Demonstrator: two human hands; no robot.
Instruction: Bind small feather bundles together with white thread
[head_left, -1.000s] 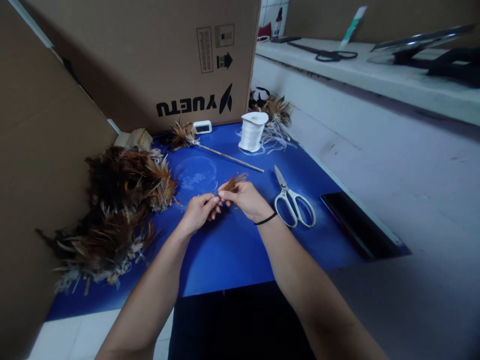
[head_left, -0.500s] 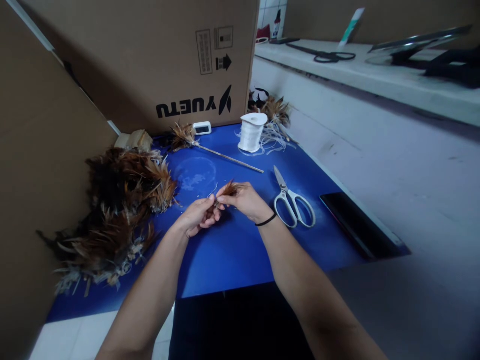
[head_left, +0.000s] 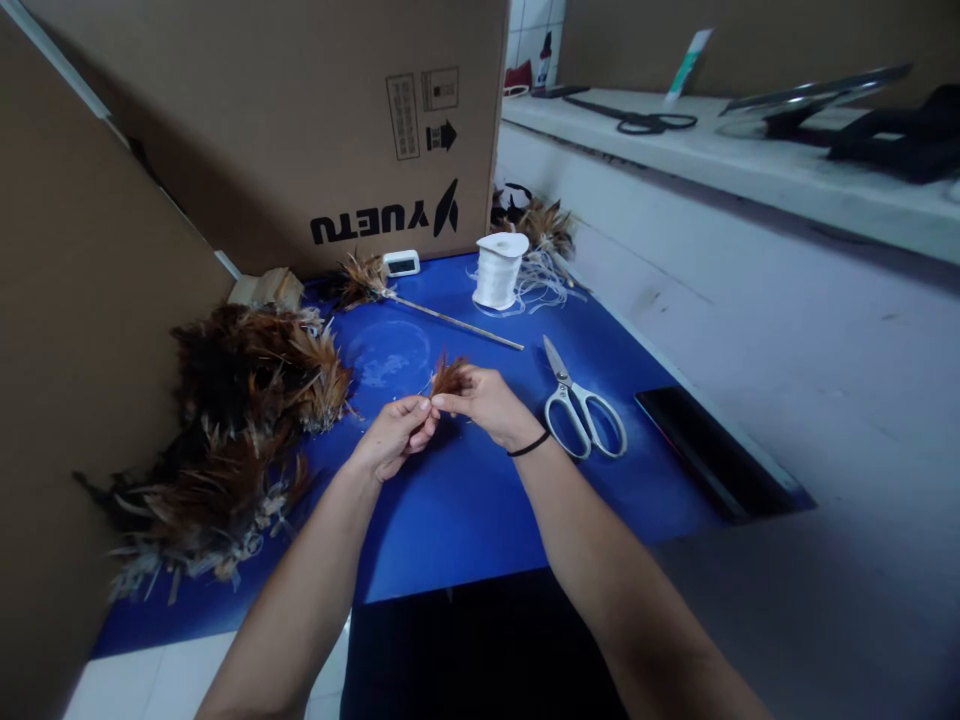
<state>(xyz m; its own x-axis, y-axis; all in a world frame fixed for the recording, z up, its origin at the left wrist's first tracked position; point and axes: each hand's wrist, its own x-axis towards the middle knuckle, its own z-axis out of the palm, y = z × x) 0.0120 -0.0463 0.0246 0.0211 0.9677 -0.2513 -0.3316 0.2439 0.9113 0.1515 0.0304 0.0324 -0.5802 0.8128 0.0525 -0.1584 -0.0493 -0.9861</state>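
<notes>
1. Standing at the back, a big brown box (head_left: 262, 130) with upside-down black letters shuts off the view behind it.
2. Next comes the blue worktop (head_left: 450, 520), in front of the box.
3. Along the right wall runs a white ledge (head_left: 750, 170), with black scissors (head_left: 652, 124) and a green and white tube (head_left: 686, 68) on it.
4. A big heap of feathers (head_left: 255, 370), brown and black, fills the left side, near the left arm. More feathers (head_left: 551, 222) are at the back, partly hidden by the box.
5. A stick with feathers on one end (head_left: 457, 323) lies past the hands.
6. A dark flat slab (head_left: 720, 455) lies far over on the right.
7. The left hand (head_left: 391, 437) and right hand (head_left: 491, 408) meet in the middle. The left fingers pinch the low end of a small bunch of feathers, and the right fingers pinch it too.
8. Silver scissors (head_left: 583, 405) lie just beside the right hand, blades a little apart.
9. A white roll (head_left: 499, 275) stands upright, with loose strips behind it.
10. A small white box with a dark screen (head_left: 401, 263) sits by the brown box.
11. That small bunch of feathers (head_left: 450, 375) points up between the hands, above the worktop. Fingers cover its low end.
</notes>
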